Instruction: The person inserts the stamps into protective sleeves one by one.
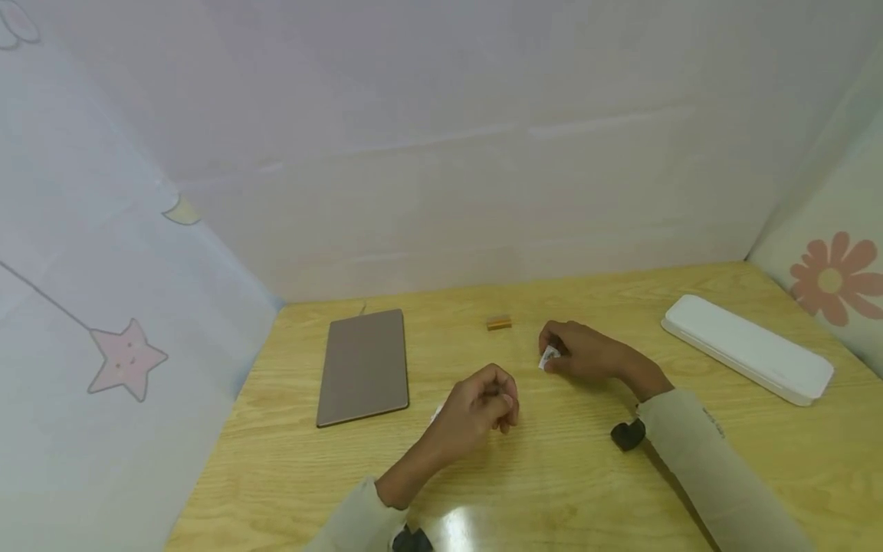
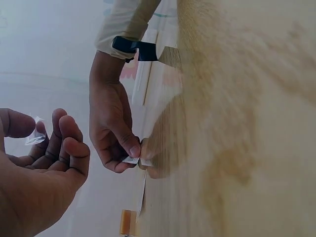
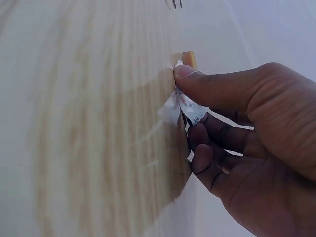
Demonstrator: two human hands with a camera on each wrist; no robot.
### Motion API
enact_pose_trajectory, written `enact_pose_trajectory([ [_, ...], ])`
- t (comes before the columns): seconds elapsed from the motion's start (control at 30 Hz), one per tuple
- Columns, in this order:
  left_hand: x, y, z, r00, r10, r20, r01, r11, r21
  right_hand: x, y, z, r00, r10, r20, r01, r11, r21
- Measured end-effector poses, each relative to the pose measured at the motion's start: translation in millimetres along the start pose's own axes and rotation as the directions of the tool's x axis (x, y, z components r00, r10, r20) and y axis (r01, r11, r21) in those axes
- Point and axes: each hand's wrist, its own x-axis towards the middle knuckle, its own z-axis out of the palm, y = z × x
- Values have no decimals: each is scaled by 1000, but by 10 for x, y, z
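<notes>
In the head view my left hand [image 1: 476,410] is above the table at front centre, its fingers bent. The left wrist view shows a crinkled piece of clear plastic [image 2: 35,137] between its thumb and a fingertip. Further right, my right hand [image 1: 579,353] is low at the tabletop and pinches a small white wrapper [image 1: 548,356] between thumb and finger. Up close, this wrapper [image 3: 191,109] has saw-toothed edges and faint print, and its lower edge is at the wood. Behind the hands lies a small orange-brown block [image 1: 499,323].
A flat grey-brown slab with rounded corners [image 1: 364,368] lies on the left of the table [image 1: 276,475]. On the right rests a long white case [image 1: 748,349]. Thin metal prongs [image 3: 174,4] show at the top of the right wrist view. Pale printed sheets [image 1: 483,153] enclose the table.
</notes>
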Motion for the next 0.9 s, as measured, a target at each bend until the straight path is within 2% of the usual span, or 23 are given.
enact_pose_trajectory([
  [0.23, 22, -9, 5, 999, -26, -32, 20, 983, -181, 2, -18, -20, 999, -35, 3, 35, 999, -24],
  [0.4, 36, -23, 11, 1000, -28, -14, 24, 973, -229, 4, -1, -6, 1000, -28, 4, 28, 999, -32],
  [0.47, 40, -28, 15, 1000, -21, -3, 20, 971, -237, 6, 18, 0, 1000, -15, 8, 16, 999, -33],
  [0.63, 40, -38, 33, 999, 52, -16, -54, 970, -235, 13, 39, 2, 1000, -18, 15, 19, 1000, -25],
  [0.7, 40, -50, 39, 996, 77, -38, -83, 971, -226, 14, 33, -1, 1000, -20, 15, 21, 1000, -19],
  [0.9, 33, -66, 56, 984, 93, -153, -121, 975, -188, 13, 22, -2, 1000, -14, 18, 14, 1000, -19],
])
